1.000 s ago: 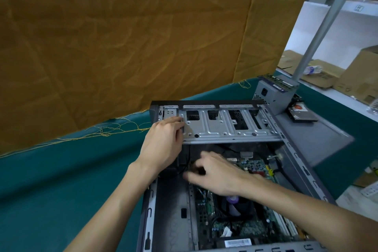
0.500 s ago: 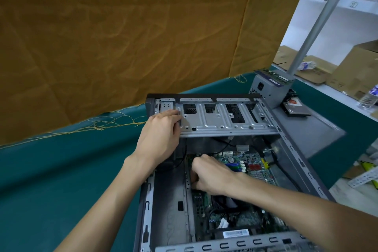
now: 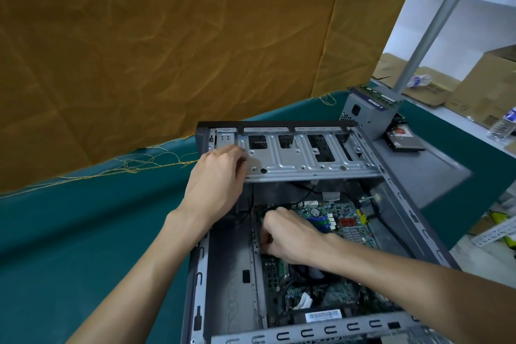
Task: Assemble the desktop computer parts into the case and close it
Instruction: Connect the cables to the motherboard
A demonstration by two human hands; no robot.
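**Hands deep in the open case**

The left hand (image 3: 216, 176) is gripping the left end of the silver perforated metal drive cage (image 3: 301, 156), steadying the open grey steel computer case (image 3: 201, 282) on the teal cloth. Right of it, the right hand (image 3: 290, 234) is curling over the green motherboard (image 3: 343, 220), pinching something I can't make out. A slip here could bend a connector.

Behind the left grip hangs a creased mustard cloth (image 3: 167, 45), loose yellow threads (image 3: 134, 162) trailing onto the teal worktop (image 3: 69, 246). Far right of the right grip stand cardboard boxes (image 3: 485, 86), a water bottle (image 3: 504, 126) and a grey metal post (image 3: 430, 25).
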